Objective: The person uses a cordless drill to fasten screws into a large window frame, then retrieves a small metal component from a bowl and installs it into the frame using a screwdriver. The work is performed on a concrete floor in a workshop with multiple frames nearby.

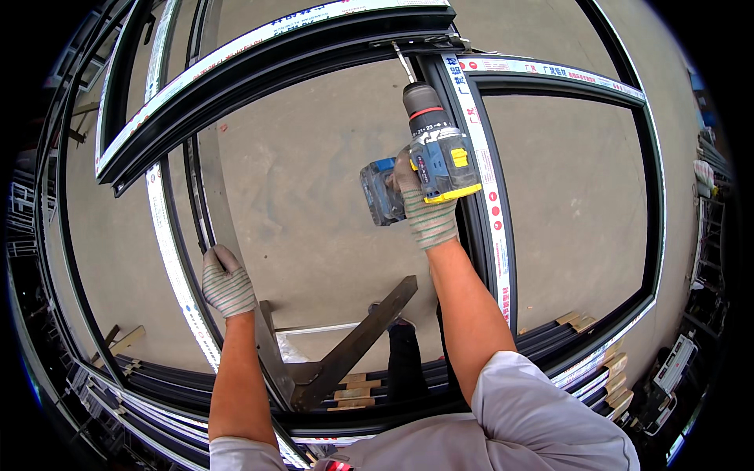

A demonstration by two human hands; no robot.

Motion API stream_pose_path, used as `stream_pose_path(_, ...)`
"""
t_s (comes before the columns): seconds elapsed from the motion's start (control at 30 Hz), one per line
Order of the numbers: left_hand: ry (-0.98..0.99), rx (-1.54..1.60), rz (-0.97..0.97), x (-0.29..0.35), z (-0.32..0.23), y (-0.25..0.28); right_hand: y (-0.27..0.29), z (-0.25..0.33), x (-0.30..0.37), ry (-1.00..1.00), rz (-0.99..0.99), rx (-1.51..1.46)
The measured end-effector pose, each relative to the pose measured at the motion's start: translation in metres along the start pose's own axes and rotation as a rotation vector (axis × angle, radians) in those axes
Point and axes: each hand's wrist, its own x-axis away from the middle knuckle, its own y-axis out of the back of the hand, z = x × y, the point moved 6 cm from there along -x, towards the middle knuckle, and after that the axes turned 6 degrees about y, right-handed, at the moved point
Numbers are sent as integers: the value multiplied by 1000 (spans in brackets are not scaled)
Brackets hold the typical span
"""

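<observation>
In my gloved right hand is a cordless drill with a grey-blue body, yellow trim and a blue battery pack. Its long bit points away from me, its tip at a metal hinge strip along the edge of a black window sash. That sash stands swung out at an angle from the large frame. My left hand, also gloved, is closed on a dark upright bar of the frame, left of the drill. The fingertips are partly hidden.
The frame, with white printed film on its faces, spreads around me over a concrete floor. A dark steel beam slants up near my legs. Stacked profiles with wooden spacers lie at the near right. Racks line the far right.
</observation>
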Motion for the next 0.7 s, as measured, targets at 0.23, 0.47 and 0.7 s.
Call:
stream_pose_path(0.23,39,7,42,0,5,-4,-2,10,1,168,-77,114)
stream_pose_path(0.47,-2,-99,16,0,-11,0,-1,29,25,113,-79,-12)
stream_pose_path(0.7,105,-144,131,-4,18,-4,-2,68,110,236,285,309)
